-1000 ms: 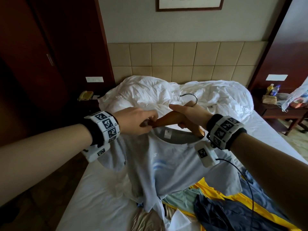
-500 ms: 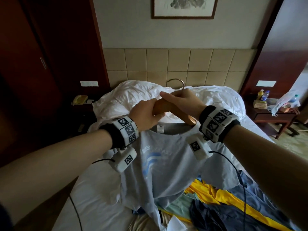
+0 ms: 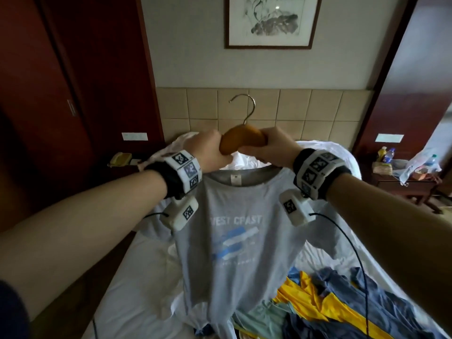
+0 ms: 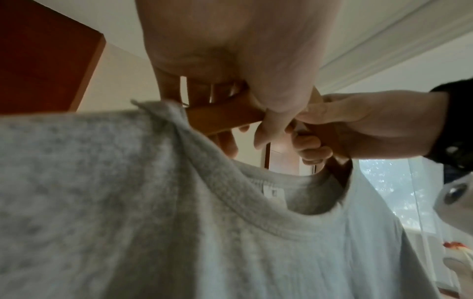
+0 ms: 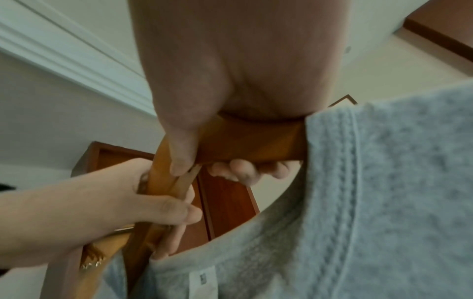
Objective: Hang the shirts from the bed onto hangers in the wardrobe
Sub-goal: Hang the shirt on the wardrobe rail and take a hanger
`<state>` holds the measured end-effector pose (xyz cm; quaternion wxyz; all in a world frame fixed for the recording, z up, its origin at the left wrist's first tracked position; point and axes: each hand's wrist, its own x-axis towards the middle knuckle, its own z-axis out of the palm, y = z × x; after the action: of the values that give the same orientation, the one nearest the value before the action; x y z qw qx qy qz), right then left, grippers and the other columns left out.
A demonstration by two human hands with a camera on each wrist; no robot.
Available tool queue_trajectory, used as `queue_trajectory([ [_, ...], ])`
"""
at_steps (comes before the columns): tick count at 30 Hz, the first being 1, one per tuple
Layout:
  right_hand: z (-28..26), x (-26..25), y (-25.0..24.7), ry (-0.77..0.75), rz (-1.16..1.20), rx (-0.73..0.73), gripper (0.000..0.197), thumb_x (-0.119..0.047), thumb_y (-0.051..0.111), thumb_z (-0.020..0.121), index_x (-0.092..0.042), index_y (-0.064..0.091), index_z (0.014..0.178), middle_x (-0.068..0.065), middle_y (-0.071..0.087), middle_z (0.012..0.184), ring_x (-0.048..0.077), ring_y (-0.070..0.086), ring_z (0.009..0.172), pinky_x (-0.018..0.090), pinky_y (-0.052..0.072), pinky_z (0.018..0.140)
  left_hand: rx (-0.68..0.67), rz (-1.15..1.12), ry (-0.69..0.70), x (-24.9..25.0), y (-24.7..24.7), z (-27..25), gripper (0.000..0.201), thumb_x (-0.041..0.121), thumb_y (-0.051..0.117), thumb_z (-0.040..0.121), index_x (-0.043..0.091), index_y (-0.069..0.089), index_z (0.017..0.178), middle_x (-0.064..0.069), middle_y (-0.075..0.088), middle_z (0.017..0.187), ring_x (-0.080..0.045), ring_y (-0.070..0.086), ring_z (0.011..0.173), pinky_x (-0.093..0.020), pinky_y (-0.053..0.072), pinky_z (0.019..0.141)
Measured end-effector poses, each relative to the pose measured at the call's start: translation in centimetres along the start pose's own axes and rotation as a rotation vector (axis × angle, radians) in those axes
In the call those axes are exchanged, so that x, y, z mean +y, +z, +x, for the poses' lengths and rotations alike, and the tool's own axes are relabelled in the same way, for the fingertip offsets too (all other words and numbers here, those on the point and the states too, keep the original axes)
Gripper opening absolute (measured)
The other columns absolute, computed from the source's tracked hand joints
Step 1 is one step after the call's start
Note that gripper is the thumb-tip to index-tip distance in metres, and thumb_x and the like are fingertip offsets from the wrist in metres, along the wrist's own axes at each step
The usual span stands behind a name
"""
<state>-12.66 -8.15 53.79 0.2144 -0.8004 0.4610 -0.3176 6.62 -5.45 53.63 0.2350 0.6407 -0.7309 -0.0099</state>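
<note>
Shirts (image 3: 325, 311) are lying heaped at the bed's (image 3: 137, 277) near right corner; farther up, our left hand (image 3: 210, 150) and right hand (image 3: 274, 150) are clenching the hanger (image 3: 242, 140), lifting the grey shirt (image 3: 234, 228). We are judging both shoulders should seat evenly before turning.

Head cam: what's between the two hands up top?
The wooden hanger: its middle hump shows between left hand and right hand, metal hook rising from it. Head view.
</note>
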Motion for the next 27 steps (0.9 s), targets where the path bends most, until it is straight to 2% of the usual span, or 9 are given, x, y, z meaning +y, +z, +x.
queue_trajectory([
  [6,0.5,-0.3,0.2,-0.043,-0.075,-0.026,0.025,-0.037,0.079,0.082,-0.018,0.067,0.093,0.000,0.070,0.075,0.015,0.065,0.066,0.030,0.052,0.066,0.088,-0.283,-0.037,-0.2,1.6,-0.1,0.022,0.014,0.072,0.072,0.021,0.069,0.093,-0.002,0.070,0.079,-0.017,0.065,0.070,-0.033,0.054,0.063],
  [9,0.7,-0.1,-0.7,-0.070,-0.156,-0.036,0.031,-0.040,0.080,0.079,-0.022,0.063,0.097,-0.004,0.065,0.083,0.016,0.060,0.077,0.028,0.045,0.072,0.124,-0.269,-0.162,-0.7,1.1,0.6,0.015,0.036,0.070,0.062,0.025,0.062,0.069,0.003,0.065,0.062,-0.018,0.064,0.062,-0.035,0.057,0.063],
  [10,0.6,0.1,-1.1,-0.058,-0.171,-0.050,0.034,-0.042,0.081,0.077,-0.024,0.063,0.100,-0.005,0.066,0.088,0.015,0.062,0.081,0.028,0.047,0.075,0.132,-0.269,-0.208,-0.9,0.6,0.9,0.020,0.038,0.070,0.060,0.021,0.059,0.062,0.004,0.061,0.056,-0.018,0.063,0.058,-0.031,0.054,0.059],
  [13,0.4,1.1,-2.5,0.005,-0.193,-0.104,0.034,-0.044,0.080,0.076,-0.029,0.066,0.103,-0.007,0.069,0.096,0.011,0.064,0.086,0.030,0.051,0.083,0.148,-0.292,-0.271,-1.1,-1.2,1.3,0.028,0.020,0.074,0.072,0.015,0.052,0.056,0.001,0.051,0.053,-0.016,0.051,0.050,-0.024,0.037,0.048],
  [15,-0.1,1.5,-3.2,0.029,-0.218,-0.107,0.016,-0.043,0.077,0.080,-0.033,0.066,0.086,-0.011,0.064,0.081,0.008,0.060,0.076,0.027,0.048,0.075,0.186,-0.285,-0.299,-1.7,-2.0,1.9,0.027,0.016,0.075,0.074,0.013,0.053,0.059,0.001,0.050,0.056,-0.014,0.048,0.050,-0.023,0.035,0.047],
  [18,-0.9,2.1,-3.7,0.043,-0.254,-0.104,0.026,-0.042,0.076,0.082,-0.032,0.061,0.064,-0.013,0.051,0.059,0.005,0.046,0.058,0.022,0.037,0.062,0.209,-0.276,-0.327,-2.4,-2.6,2.3,0.029,0.020,0.077,0.078,0.014,0.053,0.063,0.002,0.050,0.060,-0.012,0.046,0.054,-0.023,0.038,0.052],
  [21,-1.5,2.9,-4.0,0.067,-0.273,-0.084,0.033,-0.040,0.080,0.078,-0.027,0.057,0.058,-0.012,0.044,0.052,0.004,0.041,0.052,0.017,0.033,0.055,0.209,-0.270,-0.335,-3.0,-3.2,2.2,0.027,0.028,0.079,0.079,0.013,0.059,0.069,-0.002,0.058,0.070,-0.020,0.054,0.067,-0.029,0.043,0.064],
  [24,-2.4,4.2,-4.3,0.097,-0.294,-0.085,0.042,-0.031,0.083,0.077,-0.021,0.049,0.054,-0.011,0.039,0.049,0.001,0.042,0.044,0.013,0.033,0.049,0.227,-0.250,-0.392,-3.5,-4.0,2.0,0.028,0.027,0.079,0.077,0.005,0.066,0.086,-0.011,0.065,0.088,-0.027,0.059,0.080,-0.033,0.043,0.069],
  [27,-3.5,5.9,-4.5,0.175,-0.302,-0.090,0.024,-0.023,0.083,0.078,-0.010,0.066,0.069,-0.009,0.050,0.055,0.001,0.046,0.049,0.009,0.037,0.050,0.257,-0.258,-0.436,-4.5,-4.7,1.9,0.023,0.018,0.075,0.073,0.002,0.067,0.087,-0.014,0.067,0.089,-0.031,0.063,0.084,-0.033,0.045,0.068],
])
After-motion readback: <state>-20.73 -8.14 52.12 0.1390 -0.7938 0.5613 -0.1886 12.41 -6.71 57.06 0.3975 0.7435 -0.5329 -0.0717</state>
